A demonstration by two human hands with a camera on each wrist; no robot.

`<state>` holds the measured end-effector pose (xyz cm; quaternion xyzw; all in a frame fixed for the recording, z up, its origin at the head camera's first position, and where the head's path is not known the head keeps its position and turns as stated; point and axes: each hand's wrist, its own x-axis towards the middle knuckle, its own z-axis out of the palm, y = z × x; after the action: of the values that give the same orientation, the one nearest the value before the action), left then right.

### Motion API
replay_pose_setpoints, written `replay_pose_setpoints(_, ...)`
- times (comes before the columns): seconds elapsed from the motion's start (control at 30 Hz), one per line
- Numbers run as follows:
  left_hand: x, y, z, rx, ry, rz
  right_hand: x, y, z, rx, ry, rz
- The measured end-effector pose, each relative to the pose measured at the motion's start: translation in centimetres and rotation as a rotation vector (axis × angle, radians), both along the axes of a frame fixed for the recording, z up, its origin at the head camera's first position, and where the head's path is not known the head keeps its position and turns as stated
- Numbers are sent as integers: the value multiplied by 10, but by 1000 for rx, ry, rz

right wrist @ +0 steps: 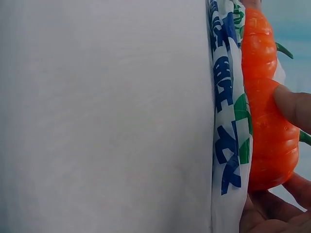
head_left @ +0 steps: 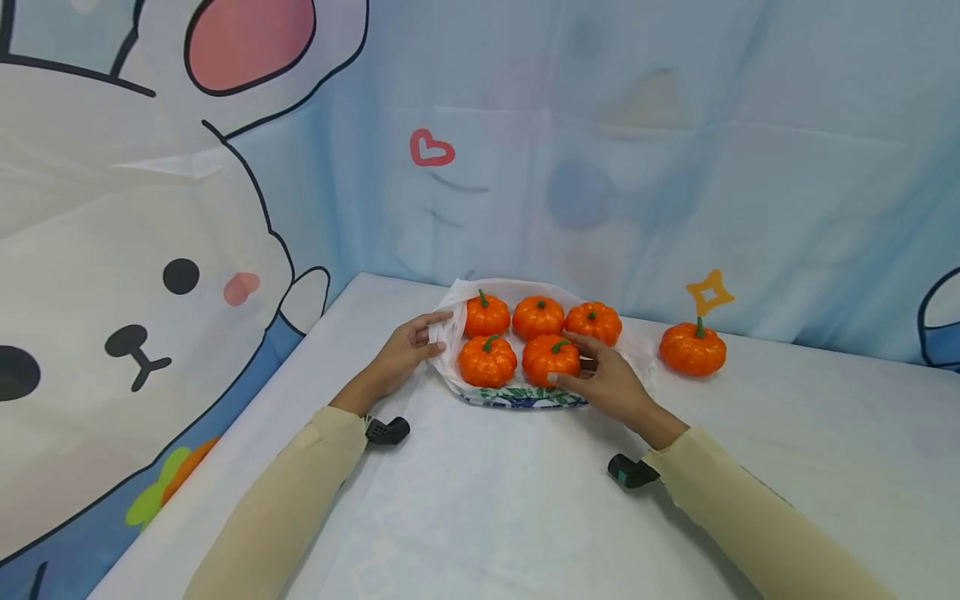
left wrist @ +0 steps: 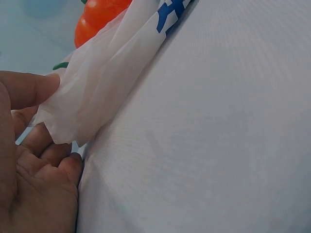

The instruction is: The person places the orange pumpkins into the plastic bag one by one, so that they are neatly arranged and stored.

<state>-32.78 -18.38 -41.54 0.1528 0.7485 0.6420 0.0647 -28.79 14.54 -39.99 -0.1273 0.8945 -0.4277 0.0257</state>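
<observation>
A white plastic bag with blue and green print lies spread on the table, several small orange pumpkins on it in two rows. My left hand pinches the bag's left edge between thumb and fingers; the left wrist view shows the thin plastic held there. My right hand grips the front right pumpkin, thumb on its near side and fingers round its right side. In the right wrist view that pumpkin sits just behind the bag's printed rim.
One more pumpkin with a green stem stands on the table to the right of the bag. A white cloth covers the table. Behind it hangs a blue cartoon curtain, close to the table's back edge.
</observation>
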Motion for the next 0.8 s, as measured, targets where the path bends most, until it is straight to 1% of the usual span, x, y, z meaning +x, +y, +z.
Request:
replay_pose_setpoints(0.13, 0, 0, 0, -3, 0, -2, -1, 1, 0, -6, -4, 18)
replay_pose_setpoints(0.23, 0, 0, 0, -3, -2, -2, 2, 2, 2, -7, -13, 18)
replay_pose_setpoints(0.43, 0, -1, 0, 2, 1, -7, 12, 12, 8, -3, -28, -12)
replay_pose_setpoints(0.5, 0, 0, 0, 1, 8, -11, 17, 19, 11, 2, -15, -14)
replay_pose_setpoints(0.6, 0, 0, 1, 2, 7, -11, 24, 33, 19, -15, 60, -23)
replay_pose_setpoints(0.67, 0, 0, 1, -1, 8, -10, 28, 47, 25, -55, 153, -64)
replay_pose_setpoints(0.73, -1, 0, 0, -2, 8, -14, 28, 64, 30, -125, 255, -161)
replay_pose_setpoints(0.8, -1, -1, -1, -9, 9, -10, 25, 82, 33, -193, 341, -310)
